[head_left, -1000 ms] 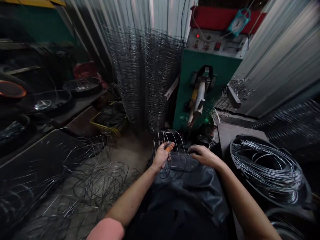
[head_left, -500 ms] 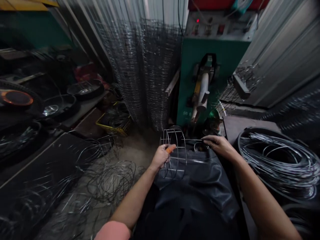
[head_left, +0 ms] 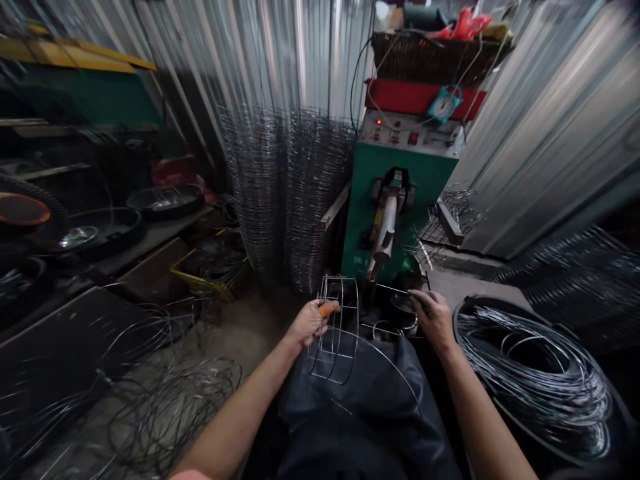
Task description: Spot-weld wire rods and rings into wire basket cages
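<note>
My left hand [head_left: 309, 324], with an orange cover on one finger, is closed around the side of a round wire cage [head_left: 342, 332] made of thin metal rings and cross wires. The cage hangs over the dark apron [head_left: 370, 407] on my lap. My right hand [head_left: 433, 321] pinches a thin straight wire [head_left: 393, 288] that points left toward the lower end of the machine's arm [head_left: 384, 243]. Whether the wire touches the machine cannot be made out. A long curved wire [head_left: 395, 365] arcs across the apron from the cage.
The green machine [head_left: 370, 167] stands ahead, a red light lit on its panel. Tall stacks of wire rings [head_left: 307, 200] lean beside it. A black tub [head_left: 463, 353] at right holds coiled wires [head_left: 545, 393]. Loose wire loops [head_left: 165, 407] cover the floor at left, near a yellow crate [head_left: 225, 290].
The view has tilted up, bringing the clock and the basket above the machine into sight. My right hand has turned more upright, and its wire now sits nearer the machine's arm.
</note>
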A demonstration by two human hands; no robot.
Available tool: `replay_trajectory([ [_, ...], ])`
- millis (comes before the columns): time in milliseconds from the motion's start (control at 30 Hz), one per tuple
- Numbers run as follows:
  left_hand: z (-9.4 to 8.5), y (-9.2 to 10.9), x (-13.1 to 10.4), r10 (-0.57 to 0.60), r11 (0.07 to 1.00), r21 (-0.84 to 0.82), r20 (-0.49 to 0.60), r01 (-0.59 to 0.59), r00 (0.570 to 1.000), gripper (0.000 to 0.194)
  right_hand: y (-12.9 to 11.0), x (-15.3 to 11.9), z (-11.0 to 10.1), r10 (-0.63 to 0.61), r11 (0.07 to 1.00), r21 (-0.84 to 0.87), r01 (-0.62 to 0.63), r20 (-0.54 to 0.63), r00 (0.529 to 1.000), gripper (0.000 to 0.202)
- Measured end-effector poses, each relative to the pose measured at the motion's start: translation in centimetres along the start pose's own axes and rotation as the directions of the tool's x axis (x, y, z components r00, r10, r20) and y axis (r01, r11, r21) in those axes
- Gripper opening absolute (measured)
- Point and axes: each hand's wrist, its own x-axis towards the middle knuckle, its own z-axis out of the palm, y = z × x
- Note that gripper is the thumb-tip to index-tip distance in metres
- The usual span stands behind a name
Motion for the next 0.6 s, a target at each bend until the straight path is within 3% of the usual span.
replay_trajectory([
  [133,0.7,0.5,1.8,-0.006,0.999,0.032,0.012,0.006,1.000,0.034,1.1,1.2,0.1,-0.097,0.985,-0.137,0.103,0.045,0.994,0.028],
  [400,1.8,-0.6,5.4,-0.017,0.999,0.028,0.018,0.016,1.000,0.033,2.4,0.7,4.2,-0.060,0.995,0.083,0.048,0.139,0.989,0.025],
  [600,2.2,-0.6,6.6,-0.051,0.998,0.024,0.024,0.051,0.998,0.034,3.7,0.9,5.4,-0.026,0.989,0.148,0.000,0.176,0.984,0.024],
])
